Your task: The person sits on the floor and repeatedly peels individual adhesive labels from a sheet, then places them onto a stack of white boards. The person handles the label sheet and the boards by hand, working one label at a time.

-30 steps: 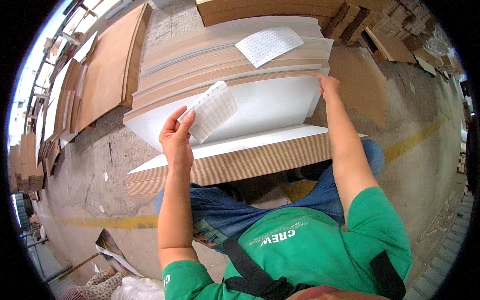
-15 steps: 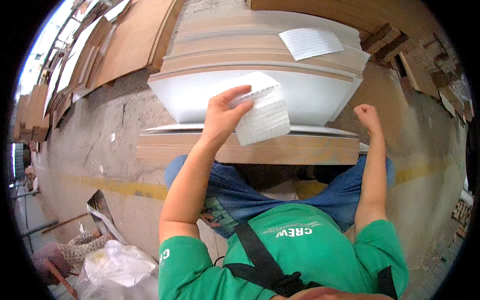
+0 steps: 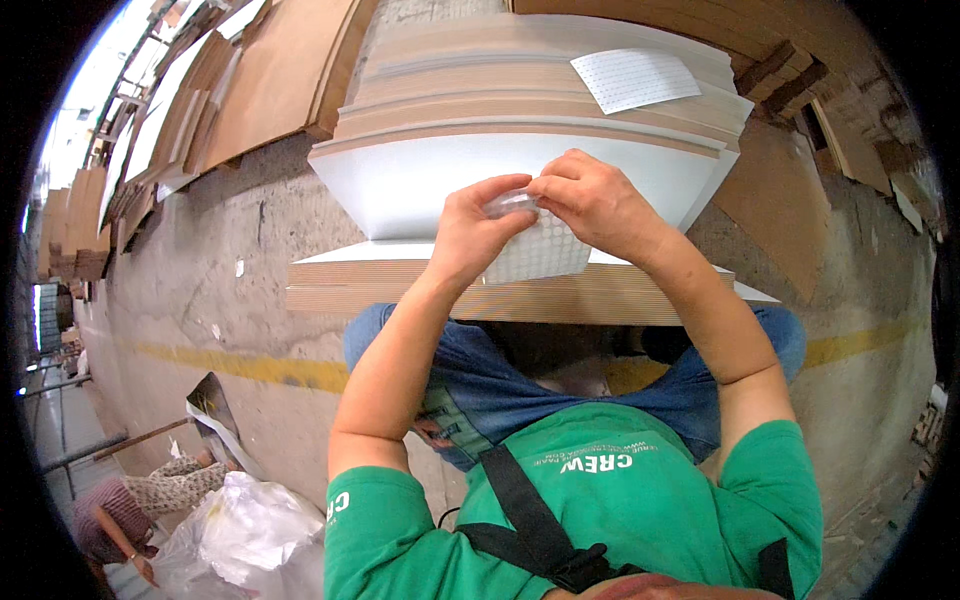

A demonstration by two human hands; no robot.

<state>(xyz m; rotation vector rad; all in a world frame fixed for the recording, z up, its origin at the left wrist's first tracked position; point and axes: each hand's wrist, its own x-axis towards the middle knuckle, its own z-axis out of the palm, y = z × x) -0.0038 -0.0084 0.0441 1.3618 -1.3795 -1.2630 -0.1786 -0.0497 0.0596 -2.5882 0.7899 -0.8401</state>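
Observation:
My left hand (image 3: 474, 232) pinches a pale sheet of round stickers (image 3: 545, 246) between thumb and fingers. Rows of dots show across its face. At the sheet's upper edge, my right hand (image 3: 603, 203) is closed in a pinch; its fingertips hide what exactly they grip there. Just below both hands lies a low stack of boards (image 3: 510, 295) with brown layered edges and a white top, in front of my knees. Behind it, white-faced boards (image 3: 420, 185) lean in a thick row. Another dotted white sheet (image 3: 637, 80) rests on top of that row.
Large brown boards (image 3: 275, 75) stand at the far left, and more brown panels (image 3: 850, 145) at the far right. A brown sheet (image 3: 775, 205) lies on the floor to the right. At lower left are a clear plastic bag (image 3: 250, 530) and another person (image 3: 110, 520).
My right hand has come in from the right, where it was a fist, to the sheet's upper edge. The top board of the low stack now lies flatter, without the dark gap beneath.

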